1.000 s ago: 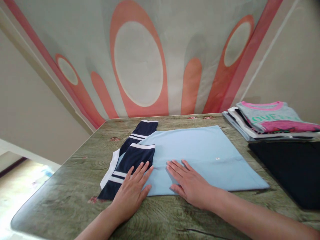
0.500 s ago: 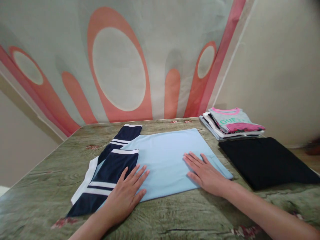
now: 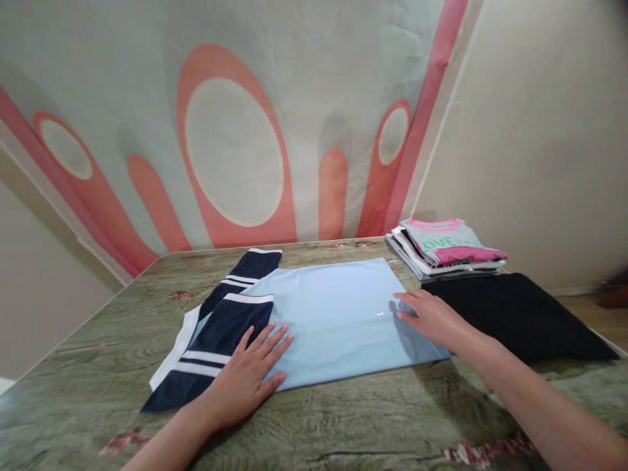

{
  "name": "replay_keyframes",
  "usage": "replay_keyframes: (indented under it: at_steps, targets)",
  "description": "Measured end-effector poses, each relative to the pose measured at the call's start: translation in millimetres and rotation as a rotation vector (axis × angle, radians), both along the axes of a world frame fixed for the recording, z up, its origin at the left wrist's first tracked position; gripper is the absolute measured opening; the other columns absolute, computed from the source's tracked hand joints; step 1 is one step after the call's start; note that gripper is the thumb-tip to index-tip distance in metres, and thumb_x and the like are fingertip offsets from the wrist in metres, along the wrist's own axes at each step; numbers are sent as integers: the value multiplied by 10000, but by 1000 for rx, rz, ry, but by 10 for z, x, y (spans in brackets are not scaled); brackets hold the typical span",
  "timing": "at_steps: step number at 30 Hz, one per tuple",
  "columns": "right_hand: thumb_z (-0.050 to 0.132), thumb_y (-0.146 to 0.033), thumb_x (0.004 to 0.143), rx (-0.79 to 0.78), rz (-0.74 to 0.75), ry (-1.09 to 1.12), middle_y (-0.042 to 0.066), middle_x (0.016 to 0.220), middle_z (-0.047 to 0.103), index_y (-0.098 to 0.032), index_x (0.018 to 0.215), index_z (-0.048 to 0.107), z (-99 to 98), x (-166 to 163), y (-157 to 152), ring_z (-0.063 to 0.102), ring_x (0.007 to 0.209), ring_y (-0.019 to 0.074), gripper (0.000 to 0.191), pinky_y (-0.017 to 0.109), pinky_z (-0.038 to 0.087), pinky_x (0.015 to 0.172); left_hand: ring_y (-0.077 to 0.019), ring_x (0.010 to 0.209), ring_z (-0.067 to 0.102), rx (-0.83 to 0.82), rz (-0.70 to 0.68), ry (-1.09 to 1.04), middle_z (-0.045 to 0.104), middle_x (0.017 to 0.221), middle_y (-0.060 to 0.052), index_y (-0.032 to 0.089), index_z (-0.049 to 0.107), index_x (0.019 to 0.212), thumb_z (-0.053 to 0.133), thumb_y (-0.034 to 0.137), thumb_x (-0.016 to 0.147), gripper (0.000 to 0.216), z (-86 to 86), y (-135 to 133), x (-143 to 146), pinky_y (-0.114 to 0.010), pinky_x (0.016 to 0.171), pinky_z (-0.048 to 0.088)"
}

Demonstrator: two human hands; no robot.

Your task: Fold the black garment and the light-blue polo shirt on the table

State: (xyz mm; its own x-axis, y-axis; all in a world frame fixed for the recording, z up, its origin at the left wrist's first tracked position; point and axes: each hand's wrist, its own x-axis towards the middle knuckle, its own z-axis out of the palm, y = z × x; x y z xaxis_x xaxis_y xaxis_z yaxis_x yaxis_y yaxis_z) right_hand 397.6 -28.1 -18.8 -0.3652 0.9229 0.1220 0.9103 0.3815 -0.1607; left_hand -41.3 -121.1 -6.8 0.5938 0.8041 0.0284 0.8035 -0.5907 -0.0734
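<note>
A light blue shirt [image 3: 333, 307] with a white collar lies folded lengthwise on the table, its body stretching to the right. Its navy sleeves [image 3: 235, 327], banded in white, point away from me on the left. My left hand [image 3: 255, 366] rests flat with fingers spread, over the near sleeve and the blue body. Raised a little above the hem end, my right hand [image 3: 432, 317] casts a shadow on the cloth; its fingers are stretched out and hold nothing. A small white mark shows on the fabric beside it.
A black folded garment [image 3: 515, 314] lies to the right of the shirt. Behind it sits a stack of folded shirts [image 3: 446, 245], a grey and pink one on top. The wood-patterned table [image 3: 98, 347] ends at a wall with orange shapes.
My right hand has lifted off the shirt and shifted right toward its hem, uncovering a small white mark. The left hand stays in place. The view has tilted slightly up.
</note>
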Motion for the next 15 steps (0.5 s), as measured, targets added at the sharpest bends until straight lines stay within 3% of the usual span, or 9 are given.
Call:
replay_keyframes:
  at_steps: [2, 5, 12, 15]
  targets:
    - [566, -408, 819, -26, -39, 31, 90, 1017, 671, -213, 1058, 671, -15, 60, 63, 596, 989, 261, 325, 355, 448, 857, -239, 1443, 218, -3, 11, 2, 218, 1581, 18, 365, 92, 1513, 312, 519, 982, 595, -2, -15, 3, -470, 1164, 115]
    - [610, -444, 774, -108, -58, 129, 52, 861, 649, -199, 847, 649, -49, 158, 74, 591, 840, 224, 259, 310, 444, 747, -239, 1452, 190, -22, 28, 2, 200, 1584, 28, 364, 92, 1514, 322, 520, 980, 602, -1, -23, 7, -474, 1165, 118]
    - [586, -444, 802, -318, -128, 526, -31, 708, 579, -188, 957, 623, -56, 291, 26, 530, 666, 148, 302, 253, 398, 615, -253, 1449, 198, -28, 15, -20, 219, 1577, 38, 375, 113, 1510, 352, 532, 969, 612, -8, 16, -9, -492, 1162, 139]
    - [604, -478, 795, -384, -120, 611, -27, 690, 576, -172, 876, 633, -20, 305, 8, 511, 639, 136, 318, 248, 378, 595, -257, 1453, 180, -48, 18, -7, 193, 1581, 42, 379, 98, 1511, 354, 534, 968, 621, -22, 27, -23, -507, 1160, 141]
